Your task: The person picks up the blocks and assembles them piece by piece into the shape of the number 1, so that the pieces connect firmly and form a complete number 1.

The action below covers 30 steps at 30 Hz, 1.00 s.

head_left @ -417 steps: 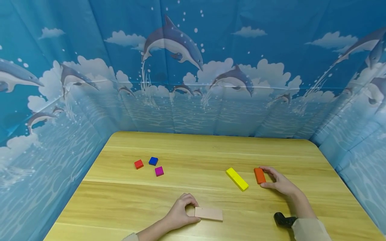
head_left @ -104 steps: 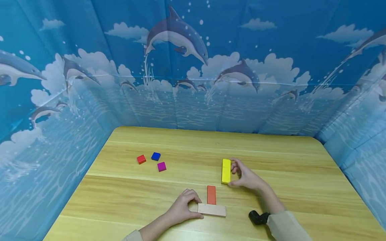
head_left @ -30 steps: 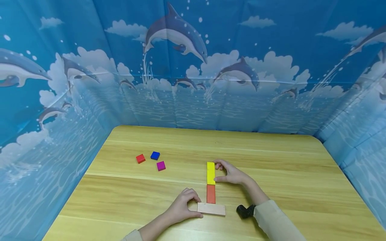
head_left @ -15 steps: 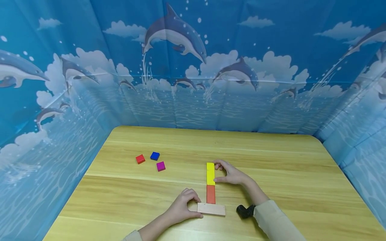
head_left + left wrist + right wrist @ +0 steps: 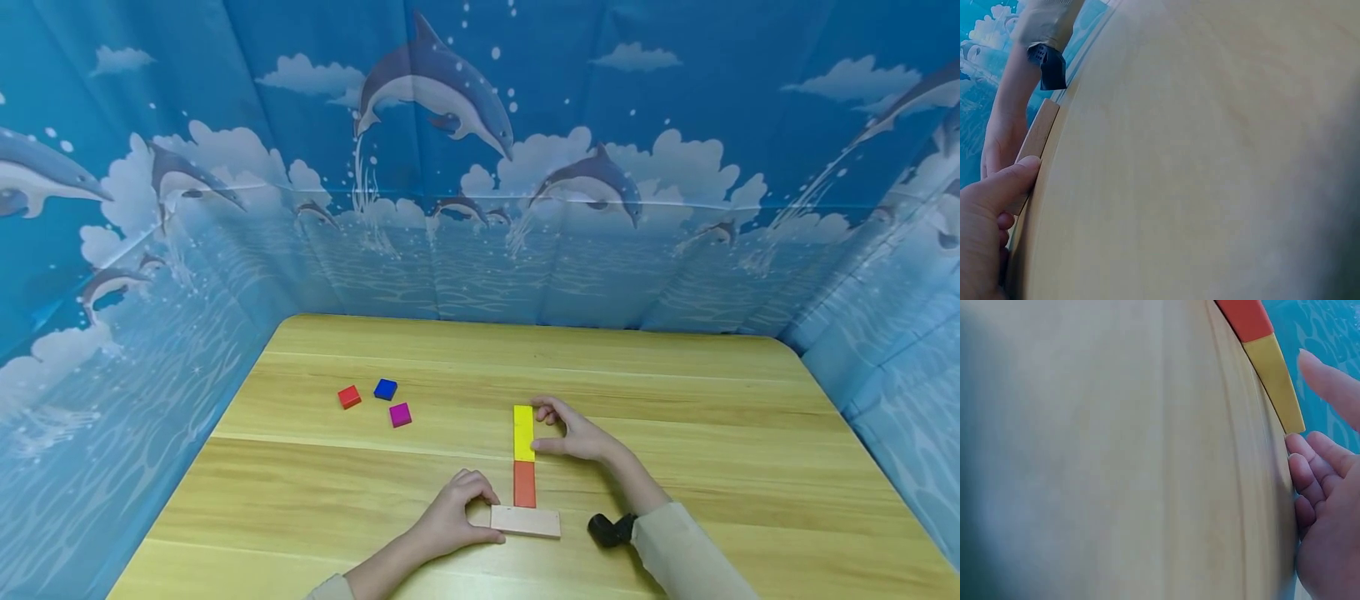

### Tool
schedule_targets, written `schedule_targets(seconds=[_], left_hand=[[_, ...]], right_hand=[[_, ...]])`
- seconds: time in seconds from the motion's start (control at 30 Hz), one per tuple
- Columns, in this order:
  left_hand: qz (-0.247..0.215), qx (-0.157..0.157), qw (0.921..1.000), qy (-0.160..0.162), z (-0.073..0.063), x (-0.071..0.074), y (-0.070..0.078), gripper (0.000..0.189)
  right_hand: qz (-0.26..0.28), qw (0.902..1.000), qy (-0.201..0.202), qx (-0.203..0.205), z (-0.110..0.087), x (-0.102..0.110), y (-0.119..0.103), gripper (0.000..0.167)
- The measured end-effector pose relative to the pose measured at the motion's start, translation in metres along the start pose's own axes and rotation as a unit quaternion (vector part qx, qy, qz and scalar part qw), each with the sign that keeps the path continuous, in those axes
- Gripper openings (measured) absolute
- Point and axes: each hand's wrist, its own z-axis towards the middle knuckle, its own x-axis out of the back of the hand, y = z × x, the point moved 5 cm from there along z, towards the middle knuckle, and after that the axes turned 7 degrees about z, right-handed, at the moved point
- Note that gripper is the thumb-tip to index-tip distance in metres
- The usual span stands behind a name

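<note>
My left hand (image 5: 447,517) pinches the left end of a pale wooden block (image 5: 527,521) lying flat on the table; thumb on the block (image 5: 1039,134) shows in the left wrist view. A red-orange block (image 5: 525,483) stands end-on against its far long side. A yellow block (image 5: 523,432) continues that line, its near end meeting the red-orange one. At the yellow block's right side is my right hand (image 5: 573,433). In the right wrist view its fingertips touch or nearly touch the yellow block's far end (image 5: 1274,381), while the thumb (image 5: 1329,381) sits apart from it.
Three small blocks, red (image 5: 348,397), blue (image 5: 386,389) and magenta (image 5: 401,414), lie at the left of the wooden table (image 5: 675,400). A black device (image 5: 611,530) is on the right wrist. A dolphin-print curtain (image 5: 480,267) surrounds the table.
Earlier, the red-orange block came from the right to the pale block. The yellow block then moved left and nearer, against the red-orange one. Over the last second, little differs.
</note>
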Motion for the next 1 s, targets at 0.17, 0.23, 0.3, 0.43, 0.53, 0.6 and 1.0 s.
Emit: schedule_targets(seconds=[0.17, 0.23, 0.3, 0.43, 0.53, 0.6, 1.0], left_hand=[[-0.001, -0.003, 1.0000, 0.002, 0.000, 0.000, 0.000, 0.034], [-0.002, -0.004, 1.0000, 0.002, 0.000, 0.000, 0.000, 0.034], [-0.002, -0.004, 1.0000, 0.002, 0.000, 0.000, 0.000, 0.034], [-0.001, -0.003, 1.0000, 0.003, 0.000, 0.000, 0.000, 0.034], [-0.001, -0.003, 1.0000, 0.004, 0.000, 0.000, 0.000, 0.034], [-0.001, -0.005, 1.0000, 0.005, 0.000, 0.000, 0.000, 0.034], [-0.005, 0.004, 1.0000, 0.000, 0.000, -0.001, 0.000, 0.034]], right_hand=[[0.031, 0.9983, 0.049, 0.006, -0.010, 0.005, -0.003, 0.061], [0.029, 0.9967, 0.075, 0.011, -0.015, 0.007, -0.006, 0.058], [0.023, 0.9949, 0.096, 0.018, -0.022, 0.009, -0.010, 0.054], [0.014, 0.9922, 0.121, 0.025, -0.037, 0.010, -0.016, 0.049], [0.017, 0.9904, 0.135, 0.023, -0.049, 0.008, -0.018, 0.048], [0.021, 0.9889, 0.145, 0.022, -0.057, 0.004, -0.018, 0.049], [0.025, 0.9874, 0.129, 0.088, -0.091, -0.022, -0.025, 0.046]])
